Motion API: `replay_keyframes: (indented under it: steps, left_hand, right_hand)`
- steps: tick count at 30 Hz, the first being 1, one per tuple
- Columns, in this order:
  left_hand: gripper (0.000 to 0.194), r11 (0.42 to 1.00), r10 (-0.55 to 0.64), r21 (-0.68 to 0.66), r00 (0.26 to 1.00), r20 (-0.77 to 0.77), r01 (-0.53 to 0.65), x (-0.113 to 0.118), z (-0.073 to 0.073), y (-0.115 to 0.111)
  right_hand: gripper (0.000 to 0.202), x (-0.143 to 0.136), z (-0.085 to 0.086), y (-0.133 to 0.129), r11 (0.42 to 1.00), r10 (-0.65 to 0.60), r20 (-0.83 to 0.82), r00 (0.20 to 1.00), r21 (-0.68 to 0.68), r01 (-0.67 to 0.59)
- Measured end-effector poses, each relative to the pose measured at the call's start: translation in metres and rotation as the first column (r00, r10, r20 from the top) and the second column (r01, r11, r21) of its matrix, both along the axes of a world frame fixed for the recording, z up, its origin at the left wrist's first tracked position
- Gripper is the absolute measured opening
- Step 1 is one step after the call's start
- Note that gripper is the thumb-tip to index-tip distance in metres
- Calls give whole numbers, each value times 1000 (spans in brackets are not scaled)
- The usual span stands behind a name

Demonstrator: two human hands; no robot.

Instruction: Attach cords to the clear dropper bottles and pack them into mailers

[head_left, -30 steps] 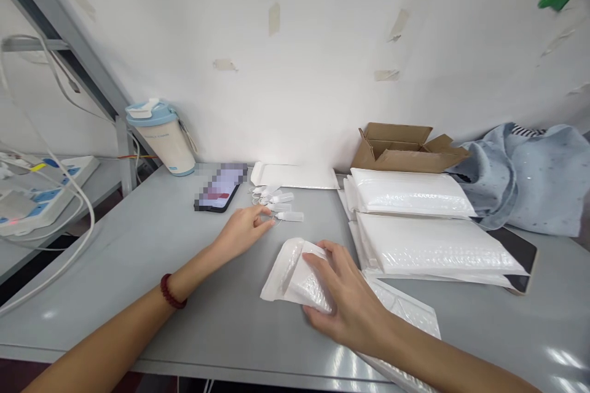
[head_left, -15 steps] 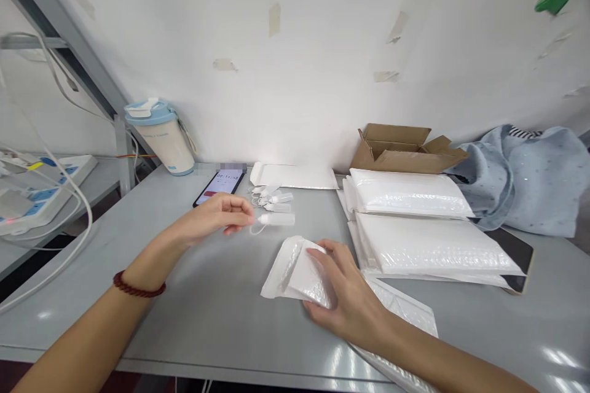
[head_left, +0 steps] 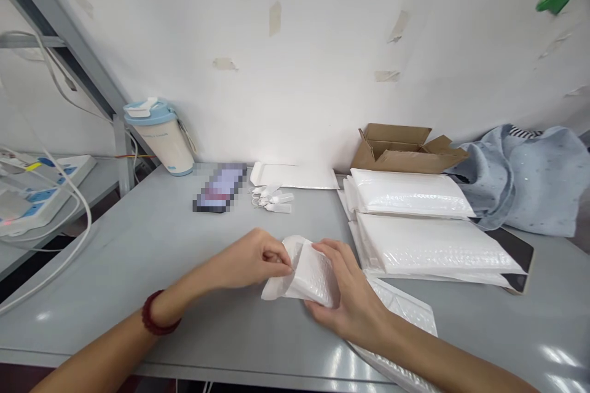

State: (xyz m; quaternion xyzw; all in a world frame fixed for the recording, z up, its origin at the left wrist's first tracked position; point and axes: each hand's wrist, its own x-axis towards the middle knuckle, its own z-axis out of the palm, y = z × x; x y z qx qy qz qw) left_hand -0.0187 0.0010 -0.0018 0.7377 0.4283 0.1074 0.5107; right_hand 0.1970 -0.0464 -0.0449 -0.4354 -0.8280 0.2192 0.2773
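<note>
In my right hand (head_left: pixel 343 285) is a small white bubble mailer (head_left: pixel 316 273), gripped by its sides with the open flap turned left. My left hand (head_left: pixel 260 259) is closed in a pinch at the mailer's mouth. The small white bottle it holds is hidden inside the mailer and behind my fingers. Beyond my hands, several small white bottles (head_left: pixel 278 202) with thin loops lie in a cluster on the grey table (head_left: pixel 216 331). More flat bubble mailers (head_left: pixel 405 304) lie under my right forearm.
Stacked white bubble mailers (head_left: pixel 433 245) stand at the right, before an open cardboard box (head_left: pixel 410 156) and a light blue cloth (head_left: pixel 539 178). A flat white mailer (head_left: pixel 295 176) lies by the wall. Left are a phone (head_left: pixel 221 187), a tumbler (head_left: pixel 161 138) and a power strip (head_left: pixel 50 196).
My left hand has moved right and nearer, bringing the small bottle from beside the cluster into the mailer's mouth. My right hand keeps its hold on the mailer.
</note>
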Motion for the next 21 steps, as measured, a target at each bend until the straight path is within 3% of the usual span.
replay_keyframes:
  steps: [4, 9, 13, 15, 17, 18, 19, 21]
  left_hand:
    - [34, 969, -49, 242, 999, -15, 51, 15, -15, -7]
    - [31, 986, -92, 149, 993, 73, 80, 9, -13, -5]
    - [31, 985, 147, 84, 988, 51, -151, -4, -5, 6]
    - [30, 927, 333, 175, 943, 27, -332, -12, -7, 16]
    - [27, 802, 492, 375, 870, 29, -465, -20, -14, 29]
    - [26, 725, 547, 480, 837, 35, -494, -24, -18, 35]
    - [25, 691, 564, 531, 826, 27, -489, -28, -22, 40]
    - [29, 685, 556, 562, 831, 9, -464, -32, -29, 49]
  right_hand:
    - [68, 0, 1, -4, 999, 24, -44, 999, -26, -26]
    - [68, 0, 1, -7, 997, 70, -87, 994, -31, -73]
    - [65, 0, 2, -5, 997, 50, -94, 994, -58, -55]
    - [63, 0, 2, -4, 997, 35, -91, 995, -66, -41]
    - [62, 0, 2, -3, 997, 25, -90, 996, -65, -31]
    - [61, 0, 2, -3, 998, 23, -92, 995, -62, -29]
    - [61, 0, 1, -3, 998, 23, -93, 995, -60, -29]
    - [60, 0, 1, -3, 998, 27, -94, 995, -61, -33]
